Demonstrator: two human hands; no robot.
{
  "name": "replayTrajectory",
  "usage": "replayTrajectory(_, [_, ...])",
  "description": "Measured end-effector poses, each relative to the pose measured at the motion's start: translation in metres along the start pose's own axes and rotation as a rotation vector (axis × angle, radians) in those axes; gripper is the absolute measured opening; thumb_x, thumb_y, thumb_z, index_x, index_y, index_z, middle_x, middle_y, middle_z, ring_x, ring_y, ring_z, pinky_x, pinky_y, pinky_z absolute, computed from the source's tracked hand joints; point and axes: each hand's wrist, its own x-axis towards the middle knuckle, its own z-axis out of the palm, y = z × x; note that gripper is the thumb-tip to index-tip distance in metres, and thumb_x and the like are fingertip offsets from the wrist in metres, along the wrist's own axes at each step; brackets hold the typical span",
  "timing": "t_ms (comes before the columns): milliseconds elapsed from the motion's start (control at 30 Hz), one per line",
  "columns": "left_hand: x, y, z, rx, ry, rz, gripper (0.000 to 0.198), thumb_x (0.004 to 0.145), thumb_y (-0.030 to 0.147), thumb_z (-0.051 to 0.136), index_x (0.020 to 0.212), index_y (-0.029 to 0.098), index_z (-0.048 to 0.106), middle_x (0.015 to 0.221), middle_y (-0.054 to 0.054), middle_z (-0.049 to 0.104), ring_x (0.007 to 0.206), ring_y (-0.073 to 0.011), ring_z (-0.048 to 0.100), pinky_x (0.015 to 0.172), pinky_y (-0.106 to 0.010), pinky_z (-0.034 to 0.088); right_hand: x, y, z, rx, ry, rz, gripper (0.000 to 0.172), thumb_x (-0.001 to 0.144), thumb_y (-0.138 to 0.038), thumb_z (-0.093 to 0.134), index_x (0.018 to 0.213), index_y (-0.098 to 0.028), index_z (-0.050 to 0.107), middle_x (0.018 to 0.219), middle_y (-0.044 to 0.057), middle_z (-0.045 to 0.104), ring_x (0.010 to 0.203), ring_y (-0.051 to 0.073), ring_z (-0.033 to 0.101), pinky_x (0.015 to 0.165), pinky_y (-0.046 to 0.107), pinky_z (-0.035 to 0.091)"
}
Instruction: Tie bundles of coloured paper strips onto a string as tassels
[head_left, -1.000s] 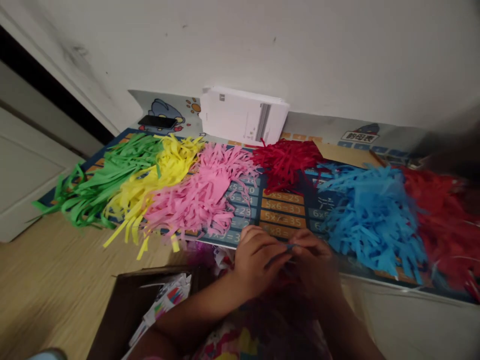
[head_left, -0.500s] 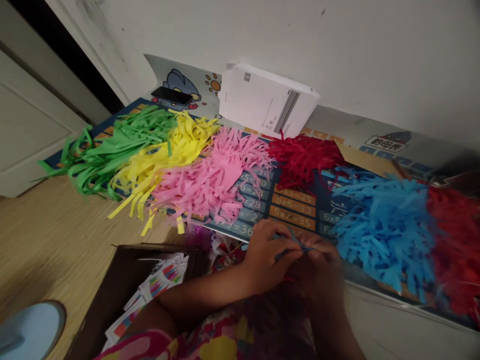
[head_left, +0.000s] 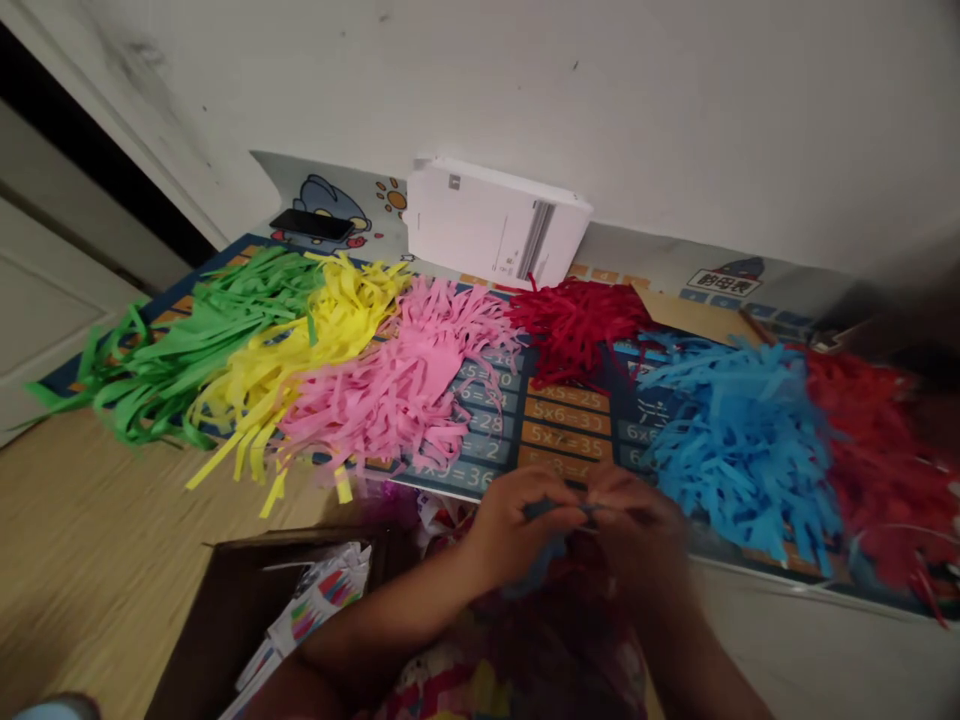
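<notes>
My left hand and my right hand are close together in front of my chest, pinching a small bunch of blue paper strips. The right hand is blurred, and the fingers partly hide the strips. Just past my hands lies a multiplication-table mat. Heaps of cut paper strips lie on it: pink, dark red, blue and red. Green and yellow heaps lie further left.
An open cardboard box holding printed paper sits on the wooden floor to my lower left. A white paper stack and a black phone stand against the wall at the mat's back edge.
The view has shifted slightly. My hands have drawn closer together, and more blue paper now hangs below them than before.
</notes>
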Motion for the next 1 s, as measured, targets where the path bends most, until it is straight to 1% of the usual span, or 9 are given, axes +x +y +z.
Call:
replayTrajectory(100, [0.004,0.004,-0.005,-0.356,0.006,-0.228,0.034,0.08,0.047,0.075,0.073,0.017,0.061,0.081,-0.003,0.068,0.073,-0.0155,0.066,0.073,-0.03,0.052,0.056,0.013,-0.021,-0.521,-0.042,0.131,0.013,0.085,-0.032,0.065,0.083,-0.025,0.076,0.085,0.003,0.075,0.081,0.022,0.067,0.077,0.035,0.051])
replayTrajectory(167, [0.004,0.004,-0.006,-0.56,0.009,-0.398,0.038,0.079,0.049,0.075,0.076,0.018,0.054,0.075,0.001,0.065,0.059,-0.0109,0.061,0.066,-0.029,0.054,0.099,0.028,-0.033,-0.95,-0.13,0.191,0.021,0.088,-0.03,0.06,0.1,-0.02,0.075,0.096,0.006,0.076,0.087,0.022,0.068,0.08,0.033,0.05])
replayTrajectory(300, [0.005,0.0,-0.004,-0.637,-0.006,-0.52,0.051,0.072,0.054,0.079,0.074,0.02,0.041,0.056,0.011,0.048,0.037,-0.0016,0.03,0.037,-0.015,0.03,0.153,0.057,-0.037,-1.141,-0.173,0.16,0.02,0.085,-0.021,0.064,0.101,-0.014,0.074,0.103,0.014,0.074,0.098,0.025,0.067,0.086,0.034,0.047])
replayTrajectory(367, [0.006,-0.001,-0.004,-0.61,-0.009,-0.545,0.056,0.069,0.058,0.08,0.074,0.02,0.039,0.054,0.011,0.044,0.038,-0.0011,0.027,0.037,-0.013,0.022,0.162,0.065,-0.032,-1.194,-0.185,0.149,0.017,0.086,-0.019,0.062,0.097,-0.014,0.075,0.101,0.014,0.074,0.097,0.025,0.066,0.084,0.033,0.046])
replayTrajectory(500, [0.006,0.002,-0.007,-0.49,0.024,-0.548,0.055,0.07,0.064,0.076,0.077,0.021,0.042,0.052,0.013,0.035,0.041,-0.0024,0.023,0.039,-0.013,0.019,0.164,0.062,-0.037,-1.237,-0.233,0.147,0.017,0.087,-0.018,0.059,0.087,-0.018,0.076,0.094,0.01,0.076,0.092,0.023,0.067,0.08,0.03,0.045])
replayTrajectory(633, [0.005,0.001,-0.013,-0.344,0.073,-0.481,0.053,0.073,0.066,0.072,0.082,0.02,0.047,0.053,0.012,0.035,0.044,-0.0041,0.025,0.042,-0.016,0.021,0.151,0.039,-0.063,-1.255,-0.22,0.152,0.018,0.086,-0.016,0.059,0.09,-0.017,0.077,0.1,0.012,0.076,0.096,0.026,0.067,0.082,0.034,0.045])
replayTrajectory(733, [0.005,-0.004,-0.014,-0.24,0.066,-0.403,0.049,0.078,0.065,0.068,0.087,0.019,0.054,0.055,0.01,0.037,0.045,-0.0054,0.029,0.044,-0.018,0.025,0.115,0.017,-0.07,-1.102,-0.119,0.14,0.018,0.084,-0.021,0.062,0.094,-0.018,0.076,0.098,0.01,0.076,0.091,0.027,0.068,0.081,0.036,0.047])
replayTrajectory(900, [0.008,-0.004,0.0,0.063,0.018,-0.181,0.033,0.091,0.049,0.059,0.086,0.017,0.064,0.066,0.002,0.056,0.059,-0.0104,0.049,0.057,-0.022,0.04,0.022,0.003,-0.033,-0.256,-0.089,0.351,0.023,0.077,-0.045,0.072,0.083,-0.023,0.075,0.072,0.003,0.073,0.07,0.021,0.066,0.069,0.032,0.05])
replayTrajectory(1000, [0.01,0.0,0.01,0.227,-0.024,-0.049,0.024,0.093,0.038,0.058,0.084,0.017,0.068,0.079,-0.003,0.069,0.073,-0.0145,0.062,0.07,-0.026,0.048,-0.013,0.009,-0.01,0.027,0.065,0.501,0.025,0.072,-0.047,0.076,0.075,-0.022,0.072,0.061,0.001,0.067,0.06,0.018,0.061,0.061,0.03,0.049])
